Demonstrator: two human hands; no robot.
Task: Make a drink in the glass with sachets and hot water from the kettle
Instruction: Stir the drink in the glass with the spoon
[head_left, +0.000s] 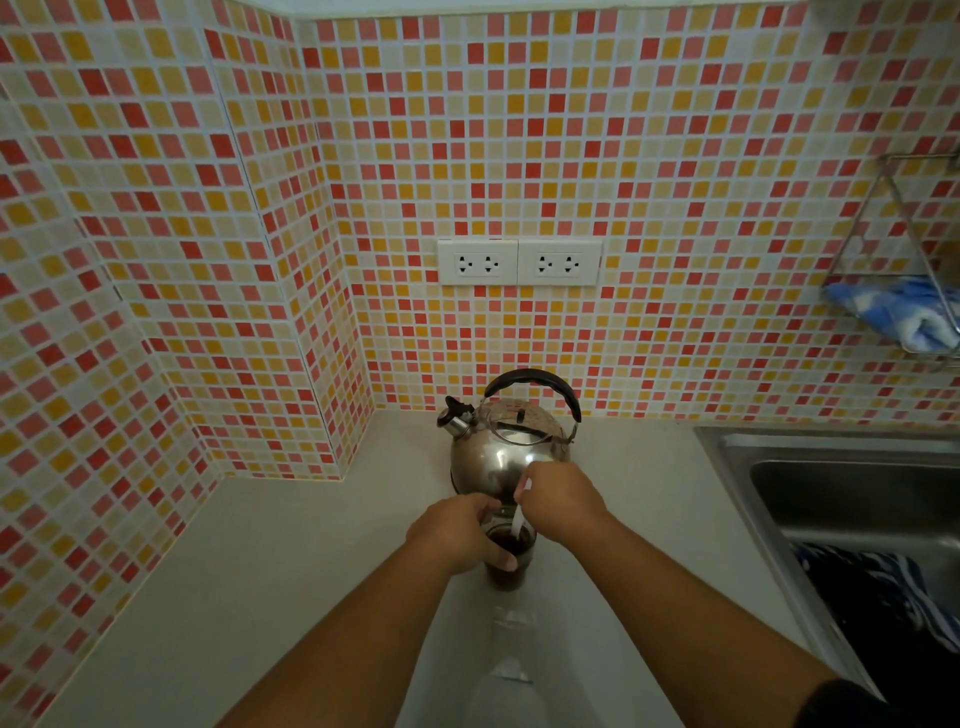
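Note:
A glass (511, 556) with dark brown liquid stands on the pale counter. My left hand (460, 532) wraps around its left side and rim. My right hand (561, 501) hovers just above the glass and pinches a thin white stick-like item (519, 519) whose lower end dips into the liquid; whether it is a sachet or a stirrer I cannot tell. Right behind the glass sits a shiny steel kettle (501, 447) with a black handle and its spout pointing left. Torn clear sachet wrappers (511, 618) lie on the counter in front of the glass, with another wrapper piece (511, 670) nearer to me.
A steel sink (852, 483) fills the right side, with dark striped cloth (883, 587) in it. A wire rack (914, 249) on the tiled wall holds a blue and white cloth (898, 312). Two wall sockets (519, 262) sit above the kettle. A tiled corner juts out at the left.

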